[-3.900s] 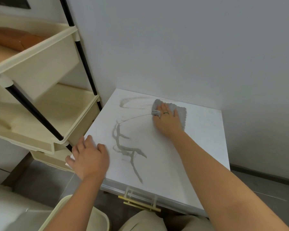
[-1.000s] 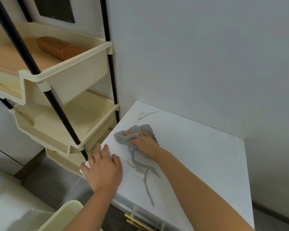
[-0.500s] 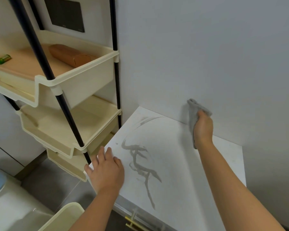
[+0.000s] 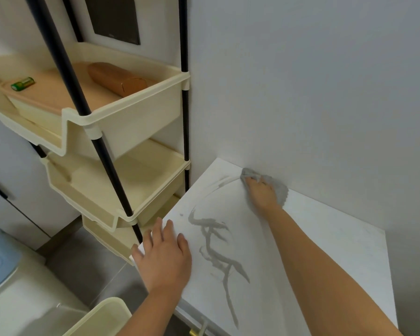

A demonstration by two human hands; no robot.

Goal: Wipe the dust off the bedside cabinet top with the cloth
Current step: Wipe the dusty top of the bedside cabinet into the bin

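The white bedside cabinet top (image 4: 325,258) fills the lower right, against the wall. Grey dust streaks (image 4: 216,248) run down its left half, and a thin arc (image 4: 218,185) curves near the back left corner. My right hand (image 4: 261,194) presses a grey cloth (image 4: 278,190) flat onto the top at the back edge, close to the wall. The cloth shows past my fingers and to the right of my hand. My left hand (image 4: 164,258) rests flat with spread fingers on the cabinet's left front edge.
A cream tiered rack (image 4: 121,117) on black poles stands just left of the cabinet. Its top tray holds a brown case (image 4: 117,78) and a green battery (image 4: 22,83). A cream bin rim (image 4: 100,316) and a gold drawer handle (image 4: 195,332) lie below.
Half a second ago my right hand held the cloth lifted against the wall. It has come down and left, and the cloth now lies pressed on the top's back left. My left hand has stayed.
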